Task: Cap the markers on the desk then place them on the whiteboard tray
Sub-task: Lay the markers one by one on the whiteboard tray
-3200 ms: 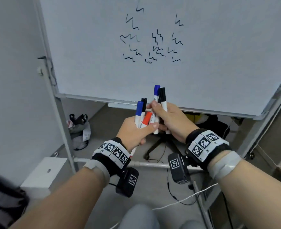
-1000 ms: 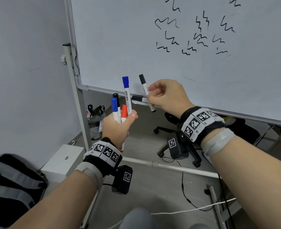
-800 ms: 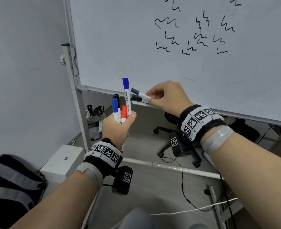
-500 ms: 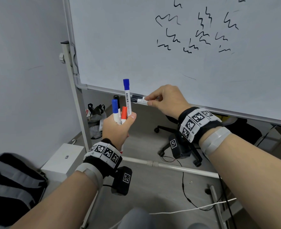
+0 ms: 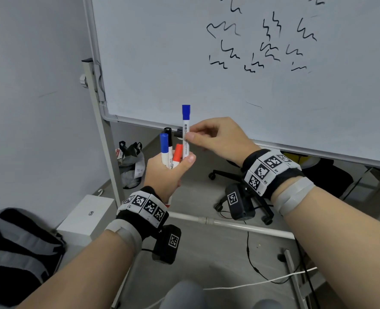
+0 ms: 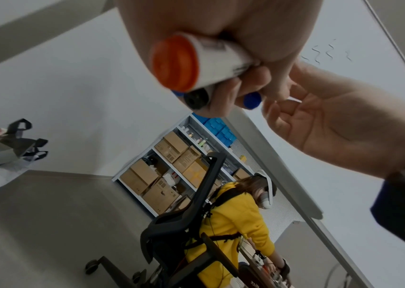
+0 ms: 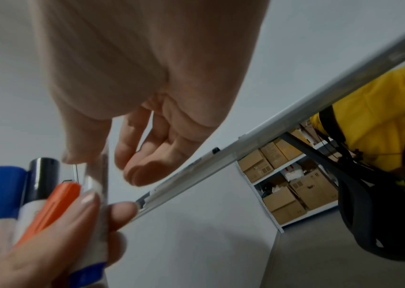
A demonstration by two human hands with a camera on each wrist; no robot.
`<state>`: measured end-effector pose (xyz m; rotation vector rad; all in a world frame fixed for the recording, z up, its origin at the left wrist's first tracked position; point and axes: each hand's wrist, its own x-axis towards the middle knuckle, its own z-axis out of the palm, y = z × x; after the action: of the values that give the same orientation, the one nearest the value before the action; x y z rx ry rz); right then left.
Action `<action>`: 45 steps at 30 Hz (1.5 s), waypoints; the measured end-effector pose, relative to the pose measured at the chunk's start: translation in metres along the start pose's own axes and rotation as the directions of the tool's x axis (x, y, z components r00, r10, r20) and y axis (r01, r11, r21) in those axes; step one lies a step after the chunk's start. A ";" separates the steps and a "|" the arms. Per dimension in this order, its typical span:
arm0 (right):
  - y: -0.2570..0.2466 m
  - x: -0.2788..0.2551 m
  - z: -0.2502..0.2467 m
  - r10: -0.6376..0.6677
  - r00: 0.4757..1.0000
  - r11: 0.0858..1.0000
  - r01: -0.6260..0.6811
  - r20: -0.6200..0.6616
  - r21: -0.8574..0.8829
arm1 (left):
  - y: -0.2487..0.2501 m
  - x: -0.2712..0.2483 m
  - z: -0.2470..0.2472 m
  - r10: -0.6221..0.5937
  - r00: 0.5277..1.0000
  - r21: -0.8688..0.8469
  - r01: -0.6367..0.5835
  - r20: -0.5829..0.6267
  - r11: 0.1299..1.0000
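Note:
My left hand [image 5: 173, 168] grips a bunch of capped markers upright: a short blue-capped one [image 5: 164, 142], a black-capped one [image 5: 168, 130], an orange-capped one [image 5: 178, 151] and a tall blue-capped marker [image 5: 186, 121]. Their butt ends show in the left wrist view, the orange one [image 6: 174, 62] closest. My right hand [image 5: 192, 134] pinches the tall blue marker's barrel between thumb and forefinger, just above the left thumb. Behind it, black markers [image 5: 179, 131] lie on the whiteboard tray [image 7: 196, 165], mostly hidden by my hands.
The whiteboard [image 5: 229, 90] with black scribbles stands on a grey frame, its post [image 5: 99, 134] at left. Below are an office chair base [image 5: 229, 175], floor cables, a white box [image 5: 86, 215], a backpack [image 5: 13, 246] and a bag [image 5: 131, 161]. A person in yellow [image 6: 233, 218] works behind the board.
My right hand laid its black marker flat on the tray, let it go, then came back left and took hold of the tall blue marker in my left hand.

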<state>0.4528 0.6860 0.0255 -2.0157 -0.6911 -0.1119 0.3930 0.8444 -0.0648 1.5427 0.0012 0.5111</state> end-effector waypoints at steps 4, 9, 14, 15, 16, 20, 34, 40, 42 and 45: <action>0.003 -0.009 -0.008 0.018 0.999 0.992 -0.022 0.028 0.124 | 0.005 -0.006 0.019 -0.003 0.998 -0.017 0.004 0.056 1.000; 0.017 -0.011 -0.044 -0.024 0.960 0.989 0.063 -0.278 0.133 | 0.009 -0.007 0.036 0.043 0.999 0.021 -0.044 0.016 0.999; 0.029 -0.013 -0.080 -0.049 0.882 0.993 -0.006 -0.468 -0.117 | 0.007 0.000 0.049 0.088 0.993 0.055 -0.083 -0.082 0.995; 0.030 -0.014 -0.083 -0.057 0.882 0.986 -0.023 -0.467 -0.165 | 0.005 0.001 0.050 0.103 0.990 0.057 -0.098 -0.093 0.994; 0.032 -0.017 -0.085 -0.062 0.887 0.975 -0.045 -0.457 -0.218 | 0.003 0.003 0.051 0.119 0.987 0.064 -0.112 -0.107 0.992; 0.043 -0.029 -0.088 -0.030 0.905 0.937 -0.122 -0.424 -0.326 | -0.002 0.008 0.050 0.141 0.965 0.113 -0.119 -0.219 0.986; 0.055 -0.041 -0.091 0.098 0.941 0.856 -0.246 -0.325 -0.455 | -0.001 0.013 0.038 0.142 0.980 0.122 -0.126 -0.138 0.984; 0.062 -0.040 -0.090 0.162 0.921 0.831 -0.321 -0.354 -0.454 | -0.005 0.012 0.039 0.139 0.981 0.116 -0.124 -0.135 0.985; 0.062 -0.041 -0.091 0.164 0.922 0.834 -0.320 -0.351 -0.450 | -0.005 0.012 0.039 0.135 0.982 0.114 -0.120 -0.132 0.986; 0.062 -0.043 -0.091 0.154 0.915 0.833 -0.324 -0.374 -0.449 | -0.004 0.012 0.040 0.133 0.983 0.110 -0.119 -0.124 0.987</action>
<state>0.4670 0.5698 0.0111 -2.4890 -0.1916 -0.5092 0.4172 0.8108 -0.0632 1.6129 0.0316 0.7223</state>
